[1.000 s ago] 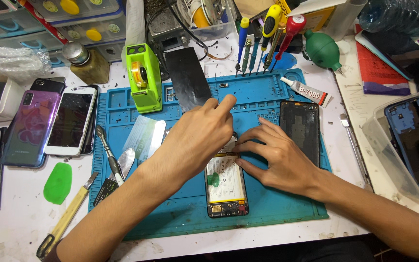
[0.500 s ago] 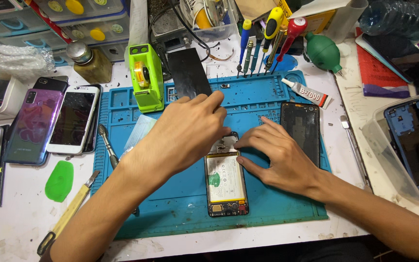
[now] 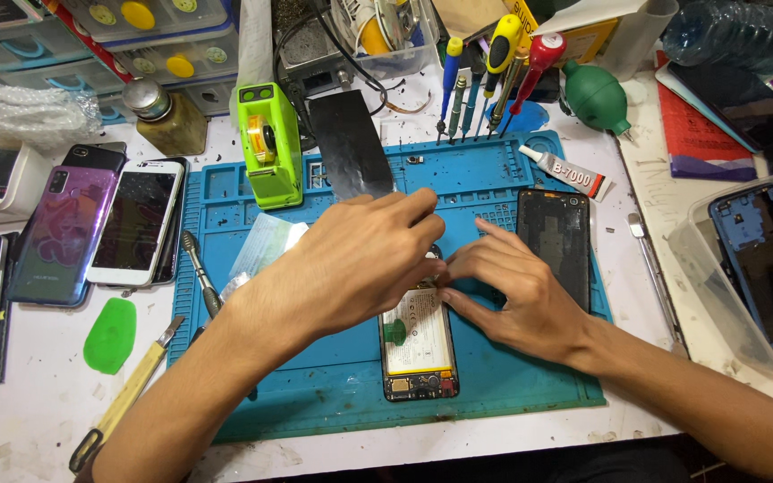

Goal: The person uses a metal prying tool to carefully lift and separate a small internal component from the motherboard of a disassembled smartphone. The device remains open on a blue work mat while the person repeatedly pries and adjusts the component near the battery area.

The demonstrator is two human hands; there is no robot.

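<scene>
Centrally, an opened phone (image 3: 418, 344) with its battery showing lies on the blue mat (image 3: 333, 394). Its far end is covered by the left hand (image 3: 360, 259), palm down with fingers loosely curled, and the right hand (image 3: 516, 291) presses spread fingertips beside it; neither clearly grips anything. At the right, a clear plastic tub (image 3: 704, 268) holds a blue phone frame (image 3: 767, 264). Far left, stacked clear drawers (image 3: 114, 40) contain yellow pieces.

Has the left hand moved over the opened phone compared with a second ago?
Yes. The left hand has slid forward, toward the black panel at the mat's far edge, now covering more of the opened phone.
</scene>
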